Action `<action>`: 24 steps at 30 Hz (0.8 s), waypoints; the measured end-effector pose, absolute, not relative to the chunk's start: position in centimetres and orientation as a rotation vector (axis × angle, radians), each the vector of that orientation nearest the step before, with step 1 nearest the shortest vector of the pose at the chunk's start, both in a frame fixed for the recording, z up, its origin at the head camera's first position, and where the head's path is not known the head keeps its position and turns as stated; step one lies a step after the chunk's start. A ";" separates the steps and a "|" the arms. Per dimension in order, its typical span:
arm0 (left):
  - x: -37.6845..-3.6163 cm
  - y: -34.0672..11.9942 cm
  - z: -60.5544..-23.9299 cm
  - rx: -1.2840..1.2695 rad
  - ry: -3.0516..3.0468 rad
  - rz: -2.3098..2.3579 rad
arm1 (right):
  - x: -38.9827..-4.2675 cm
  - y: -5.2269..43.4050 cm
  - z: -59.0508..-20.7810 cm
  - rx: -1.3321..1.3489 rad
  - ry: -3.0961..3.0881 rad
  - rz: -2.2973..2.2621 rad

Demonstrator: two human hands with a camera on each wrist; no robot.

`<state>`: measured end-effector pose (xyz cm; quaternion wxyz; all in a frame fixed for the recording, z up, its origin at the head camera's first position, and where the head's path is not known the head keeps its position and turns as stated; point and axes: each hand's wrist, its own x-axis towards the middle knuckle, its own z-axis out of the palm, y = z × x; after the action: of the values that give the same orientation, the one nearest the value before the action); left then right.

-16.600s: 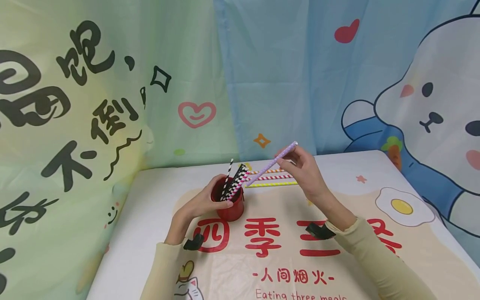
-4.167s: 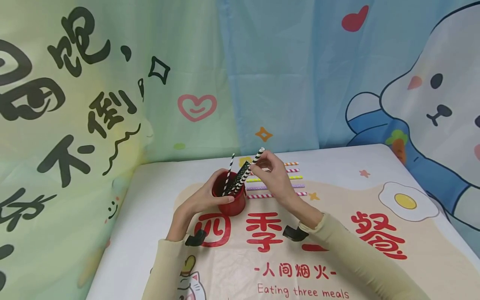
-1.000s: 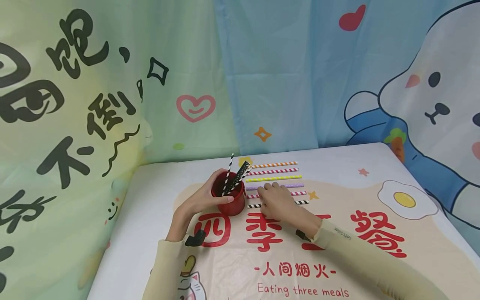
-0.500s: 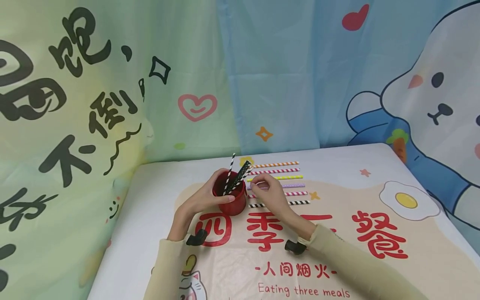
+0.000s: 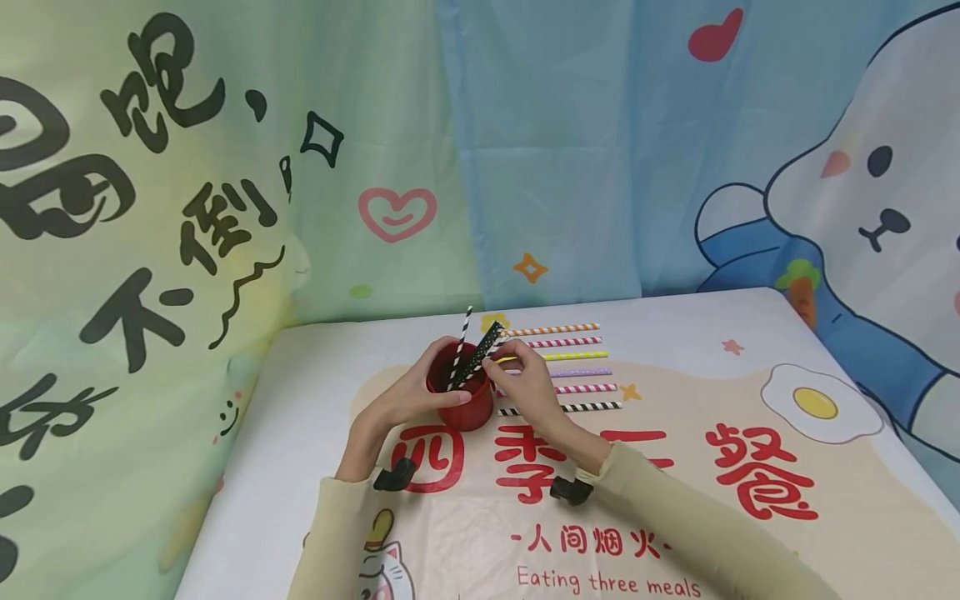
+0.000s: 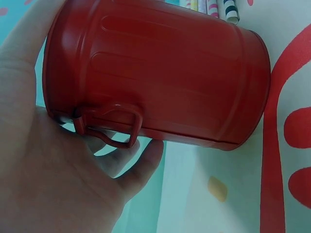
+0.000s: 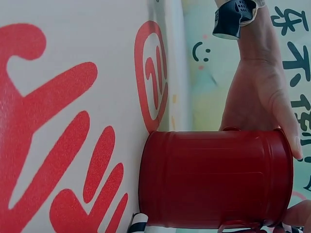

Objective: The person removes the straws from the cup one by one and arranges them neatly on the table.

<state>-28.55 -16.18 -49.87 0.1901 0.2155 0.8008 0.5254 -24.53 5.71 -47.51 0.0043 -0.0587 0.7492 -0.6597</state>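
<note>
A small red metal bucket (image 5: 474,412) stands upright on the table, and my left hand (image 5: 408,393) grips it from the left with the thumb near its rim. The left wrist view shows the side loop of this bucket (image 6: 170,73) close to my palm. Out of the bucket lean several black-and-white paper straws (image 5: 480,346), dotted and striped, with one striped straw (image 5: 461,348) standing apart. My right hand (image 5: 528,385) reaches to the rim, where thumb and forefinger pinch a striped straw; its lower part is hidden inside the bucket.
Right of the bucket lies a row of paper straws: orange-striped (image 5: 558,330), red-striped (image 5: 570,342), yellow (image 5: 581,356), purple (image 5: 588,372), pink-striped (image 5: 594,388) and black-striped (image 5: 596,407). A printed cloth (image 5: 600,542) covers the table; a curtain (image 5: 555,167) hangs behind.
Since the oldest frame, the purple, pink-striped and black-striped straws have joined the row. In the last second my right hand has moved from the row up to the bucket's straws; the left stays put.
</note>
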 end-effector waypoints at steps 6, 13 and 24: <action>-28.5 -16.1 -49.8 0.608 2.256 1.478 | -24.3 5.7 -47.3 -0.217 2.372 -2.075; -28.7 -16.0 -49.9 0.627 2.247 1.496 | -24.5 6.0 -46.9 -0.203 2.383 -2.089; -28.7 -16.1 -50.0 0.599 2.245 1.493 | -26.3 7.1 -48.7 -0.166 2.342 -2.171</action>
<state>-28.68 -16.07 -50.05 0.1889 0.2130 0.7982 0.5308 -26.31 7.08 -48.69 -0.0283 -0.0519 0.7321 -0.6786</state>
